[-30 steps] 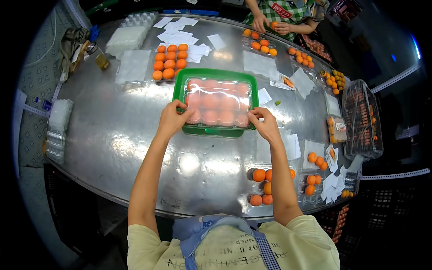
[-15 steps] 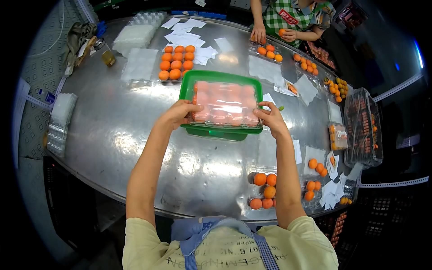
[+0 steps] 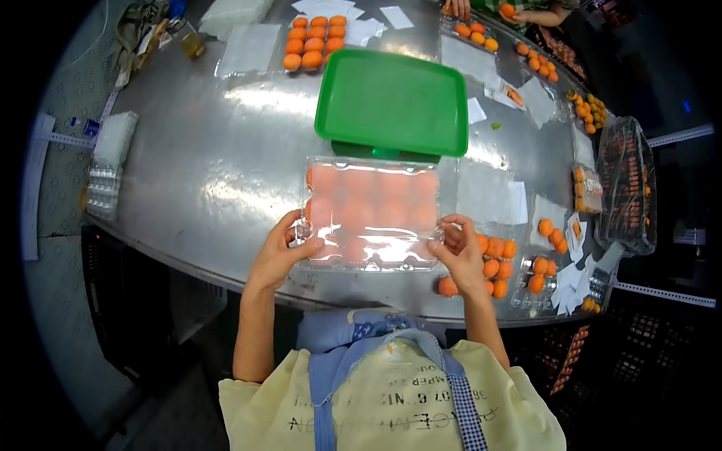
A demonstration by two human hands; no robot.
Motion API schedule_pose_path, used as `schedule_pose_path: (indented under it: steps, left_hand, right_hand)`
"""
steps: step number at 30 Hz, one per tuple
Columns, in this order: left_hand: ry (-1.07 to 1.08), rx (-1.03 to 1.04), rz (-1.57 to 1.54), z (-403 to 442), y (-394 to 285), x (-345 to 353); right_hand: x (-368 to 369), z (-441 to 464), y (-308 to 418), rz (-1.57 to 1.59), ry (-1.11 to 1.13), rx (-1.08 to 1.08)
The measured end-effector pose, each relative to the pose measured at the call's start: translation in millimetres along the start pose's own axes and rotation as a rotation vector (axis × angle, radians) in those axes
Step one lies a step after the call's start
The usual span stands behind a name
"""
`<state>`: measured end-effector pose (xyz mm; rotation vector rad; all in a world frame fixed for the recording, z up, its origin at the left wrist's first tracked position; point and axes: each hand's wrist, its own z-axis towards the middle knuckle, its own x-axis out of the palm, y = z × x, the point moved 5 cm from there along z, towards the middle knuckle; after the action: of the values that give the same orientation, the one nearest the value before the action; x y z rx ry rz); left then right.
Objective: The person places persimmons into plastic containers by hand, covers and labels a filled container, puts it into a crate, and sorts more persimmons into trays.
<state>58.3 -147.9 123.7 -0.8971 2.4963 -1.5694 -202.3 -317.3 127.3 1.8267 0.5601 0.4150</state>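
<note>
Two bare hands, set apart from each other, are clamped on one closed clear box packed with rows of orange fruit, just on the wearer's side of the green tray. Its left edge near the close corner is gripped by the left hand, thumb on top; the right hand has the opposite edge in the same way. Whether the box rests on the metal table cannot be told. Close to the right hand, nearer the wearer than the green tray and to its right, lies a part-filled punnet. Beyond the green tray's far left corner stands a fuller fruit pack, with a pale liner beside it and paper slips behind. Well left of the green tray sits a stack of clear trays. To its right lie a small green scrap and, much farther off, a plastic-wrapped crate. Past its far right corner, a co-worker's hand holds a single orange fruit.
</note>
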Motion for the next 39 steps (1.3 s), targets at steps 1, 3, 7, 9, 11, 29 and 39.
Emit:
schedule_pose_path:
  steps: [1,3,7,9,11,29,39]
  left_hand:
    - [0.005,-0.030,-0.003,-5,19,-8]
    - [-0.002,-0.105,0.005,-4,54,-23]
    - [-0.023,-0.140,0.047,13,95,-31]
    - [-0.024,-0.093,0.113,19,104,-31]
    - [-0.067,0.017,0.214,23,117,-34]
    - [-0.364,-0.272,-0.417,-23,186,17]
    - [-0.617,-0.277,-0.329,-18,189,22]
  right_hand:
    - [3,-8,-23,0.007,0.004,0.008]
    - [6,-15,-63,-0.018,0.003,0.051]
    - [9,-7,-110,-0.007,0.012,0.039]
    - [9,-4,-124,0.005,0.010,0.029]
    - [7,-4,-134,-0.009,0.015,-0.001]
    - [1,-6,-151,-0.198,-0.031,-0.097]
    - [1,-1,-152,-0.235,0.016,-0.088]
